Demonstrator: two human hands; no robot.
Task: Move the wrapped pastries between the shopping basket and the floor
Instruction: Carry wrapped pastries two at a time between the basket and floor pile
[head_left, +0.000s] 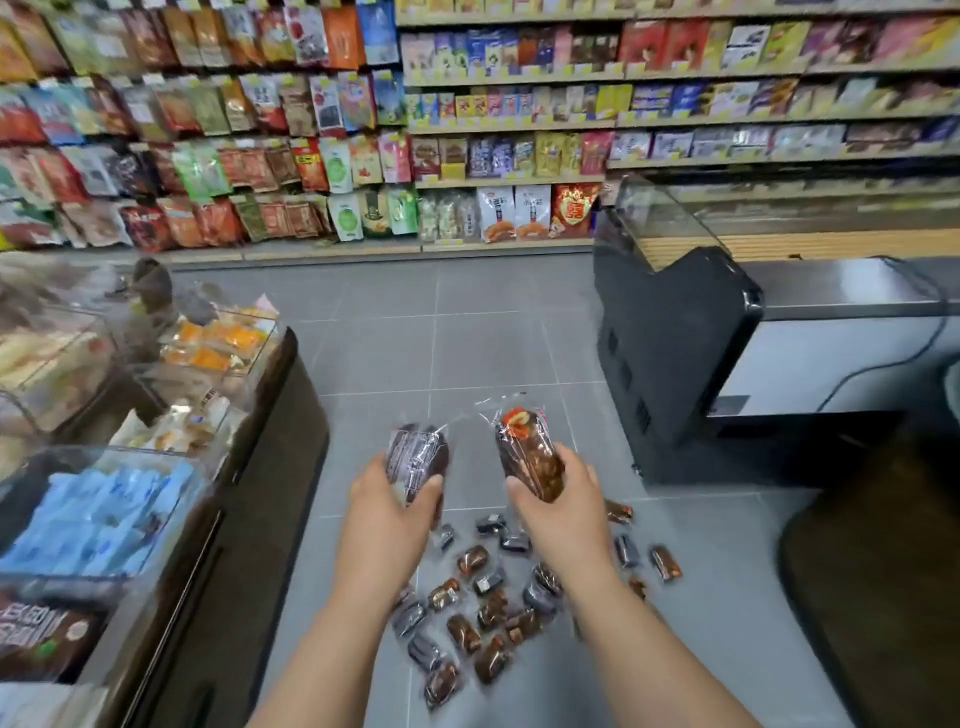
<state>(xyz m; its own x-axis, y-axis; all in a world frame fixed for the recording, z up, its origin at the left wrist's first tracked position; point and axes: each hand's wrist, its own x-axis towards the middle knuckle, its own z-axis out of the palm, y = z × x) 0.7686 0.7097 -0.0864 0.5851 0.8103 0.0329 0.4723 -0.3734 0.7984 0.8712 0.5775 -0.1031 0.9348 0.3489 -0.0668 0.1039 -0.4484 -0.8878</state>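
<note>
The left grip (393, 501) grasps a dark pastry (417, 453) by its lower half; the top sticks out above. The right grip (558, 501) grasps a brown pastry (527, 453) w/ red label the same way. Approx. 20 loose pastries (464, 632) lie scattered on the floor (467, 353), under both arms.

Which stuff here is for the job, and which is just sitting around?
For the job: left hand gripping a dark pastry; right hand gripping a brown pastry; pastry pile on the floor.
Just lying about: snack shelves; clear bins; freezer.
</note>
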